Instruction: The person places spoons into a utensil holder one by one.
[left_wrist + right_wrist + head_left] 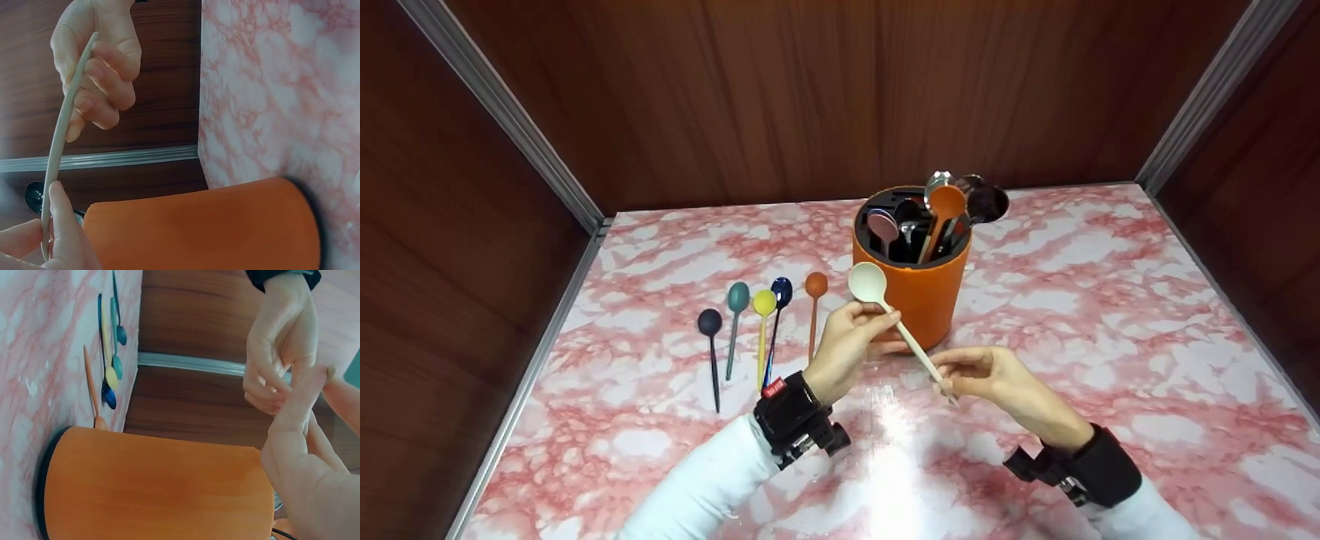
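Note:
A cream-coloured spoon (pixel 915 345) is held in the air, tilted, in front of the orange utensil holder (pixel 919 304). My left hand (pixel 844 345) pinches its handle just below the bowl. Near the handle's far end, my right hand (pixel 994 382) grips it between thumb and fingers. The left wrist view shows the handle (pixel 59 135) running between both hands. From the right wrist, the fingers of my right hand (pixel 306 455) cover most of the spoon.
Left of the holder lie a black spoon (pixel 709 322), a teal spoon (pixel 738 298), a yellow spoon (pixel 765 303), a dark blue spoon (pixel 781 292) and an orange-brown spoon (pixel 816 285). Several utensils, including an orange spoon (pixel 947 202), stand in the holder. Wooden panels (pixel 810 97) enclose the marbled table (pixel 652 277).

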`<state>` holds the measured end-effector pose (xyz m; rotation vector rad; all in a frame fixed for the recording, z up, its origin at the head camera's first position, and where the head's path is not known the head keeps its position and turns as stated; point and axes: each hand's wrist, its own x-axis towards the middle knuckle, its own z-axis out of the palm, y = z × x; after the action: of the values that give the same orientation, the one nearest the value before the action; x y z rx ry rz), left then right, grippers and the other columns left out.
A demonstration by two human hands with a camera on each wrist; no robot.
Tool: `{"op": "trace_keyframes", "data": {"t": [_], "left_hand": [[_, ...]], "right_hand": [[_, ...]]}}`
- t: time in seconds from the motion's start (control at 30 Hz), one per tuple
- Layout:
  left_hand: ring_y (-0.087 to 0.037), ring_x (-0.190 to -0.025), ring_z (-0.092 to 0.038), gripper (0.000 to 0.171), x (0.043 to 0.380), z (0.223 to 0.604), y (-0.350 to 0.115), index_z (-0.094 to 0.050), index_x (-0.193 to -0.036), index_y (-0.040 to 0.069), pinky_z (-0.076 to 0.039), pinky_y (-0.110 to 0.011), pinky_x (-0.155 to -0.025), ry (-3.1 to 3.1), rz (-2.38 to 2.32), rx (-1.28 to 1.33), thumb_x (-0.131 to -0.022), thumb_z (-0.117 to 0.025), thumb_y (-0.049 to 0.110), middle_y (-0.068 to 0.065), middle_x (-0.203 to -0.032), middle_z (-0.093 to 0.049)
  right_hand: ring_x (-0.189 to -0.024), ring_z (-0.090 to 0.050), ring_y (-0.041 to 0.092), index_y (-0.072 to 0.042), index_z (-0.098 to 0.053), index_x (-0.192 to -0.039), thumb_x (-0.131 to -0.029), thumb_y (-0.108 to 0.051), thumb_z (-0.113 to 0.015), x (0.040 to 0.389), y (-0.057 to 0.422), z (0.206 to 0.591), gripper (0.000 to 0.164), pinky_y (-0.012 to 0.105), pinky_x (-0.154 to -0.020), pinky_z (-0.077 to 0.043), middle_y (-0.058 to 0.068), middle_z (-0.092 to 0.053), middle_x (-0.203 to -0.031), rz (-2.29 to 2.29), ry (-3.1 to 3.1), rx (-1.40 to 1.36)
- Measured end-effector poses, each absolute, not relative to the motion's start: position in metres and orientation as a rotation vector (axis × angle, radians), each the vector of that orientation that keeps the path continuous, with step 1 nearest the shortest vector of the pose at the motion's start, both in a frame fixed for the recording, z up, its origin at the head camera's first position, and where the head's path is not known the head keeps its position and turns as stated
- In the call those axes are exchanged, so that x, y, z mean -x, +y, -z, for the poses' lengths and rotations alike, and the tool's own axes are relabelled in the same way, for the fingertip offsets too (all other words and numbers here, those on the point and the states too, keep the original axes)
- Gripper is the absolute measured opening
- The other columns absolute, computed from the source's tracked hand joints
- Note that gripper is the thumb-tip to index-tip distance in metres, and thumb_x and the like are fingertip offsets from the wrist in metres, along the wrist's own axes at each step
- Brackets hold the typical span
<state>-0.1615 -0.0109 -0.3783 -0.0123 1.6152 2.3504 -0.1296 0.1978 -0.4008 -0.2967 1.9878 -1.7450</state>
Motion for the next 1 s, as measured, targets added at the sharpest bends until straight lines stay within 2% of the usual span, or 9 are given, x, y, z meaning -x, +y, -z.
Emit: {"op": "trace_keyframes", "data": {"t": [0.33, 0.6, 0.7, 0.8, 0.9, 1.0], "left_hand": [[-0.012, -0.066, -0.063, 0.013, 0.168, 0.362, -0.015, -0.050, -0.099, -0.007, -0.060, -0.035, -0.074, 1.691, -2.394, 0.006, -0.087, -0.055, -0.005, -0.006, -0.081, -0.058], [-0.011, -0.068, -0.060, 0.019, 0.181, 0.346, -0.023, -0.050, -0.103, -0.008, -0.060, -0.029, -0.072, 1.778, -2.418, 0.038, -0.086, -0.058, -0.004, -0.005, -0.086, -0.055], [-0.010, -0.069, -0.059, 0.019, 0.188, 0.339, -0.025, -0.050, -0.103, -0.008, -0.060, -0.028, -0.071, 1.819, -2.452, 0.028, -0.085, -0.058, -0.004, -0.006, -0.087, -0.056], [-0.010, -0.069, -0.059, 0.018, 0.194, 0.333, -0.026, -0.051, -0.101, -0.007, -0.060, -0.027, -0.070, 1.866, -2.485, 0.004, -0.085, -0.058, -0.005, -0.007, -0.086, -0.057], [-0.009, -0.070, -0.059, 0.017, 0.200, 0.326, -0.027, -0.052, -0.101, -0.008, -0.060, -0.032, -0.073, 1.930, -2.506, -0.002, -0.085, -0.058, -0.004, -0.006, -0.086, -0.056], [-0.010, -0.069, -0.059, 0.018, 0.207, 0.319, -0.028, -0.053, -0.101, -0.008, -0.060, -0.033, -0.074, 2.011, -2.524, -0.005, -0.085, -0.060, -0.003, -0.006, -0.086, -0.056]], "right_hand": [[-0.081, -0.063, 0.008, -0.004, -0.060, -0.119, -0.085, -0.016, -0.066, 0.129, 0.194, 0.402, 0.037, 0.024, -0.078, -0.053, -0.008, -0.070, -0.091, 1.825, 2.033, 0.247], [-0.077, -0.063, 0.006, -0.010, -0.064, -0.109, -0.086, -0.009, -0.062, 0.128, 0.198, 0.414, 0.023, 0.023, -0.075, -0.056, -0.008, -0.069, -0.090, 1.844, 2.050, 0.344], [-0.079, -0.062, 0.007, -0.006, -0.062, -0.111, -0.087, -0.011, -0.061, 0.128, 0.202, 0.419, 0.024, 0.023, -0.075, -0.056, -0.007, -0.068, -0.093, 1.812, 2.064, 0.356], [-0.080, -0.063, 0.008, 0.005, -0.057, -0.117, -0.089, -0.012, -0.059, 0.127, 0.205, 0.424, 0.033, 0.024, -0.076, -0.056, -0.007, -0.068, -0.094, 1.767, 2.080, 0.367], [-0.081, -0.063, 0.010, 0.012, -0.053, -0.118, -0.089, -0.012, -0.058, 0.127, 0.208, 0.429, 0.038, 0.024, -0.077, -0.056, -0.007, -0.067, -0.096, 1.720, 2.103, 0.387], [-0.080, -0.064, 0.011, 0.011, -0.053, -0.119, -0.089, -0.013, -0.058, 0.127, 0.211, 0.435, 0.038, 0.022, -0.077, -0.056, -0.008, -0.068, -0.096, 1.680, 2.123, 0.388]]}}
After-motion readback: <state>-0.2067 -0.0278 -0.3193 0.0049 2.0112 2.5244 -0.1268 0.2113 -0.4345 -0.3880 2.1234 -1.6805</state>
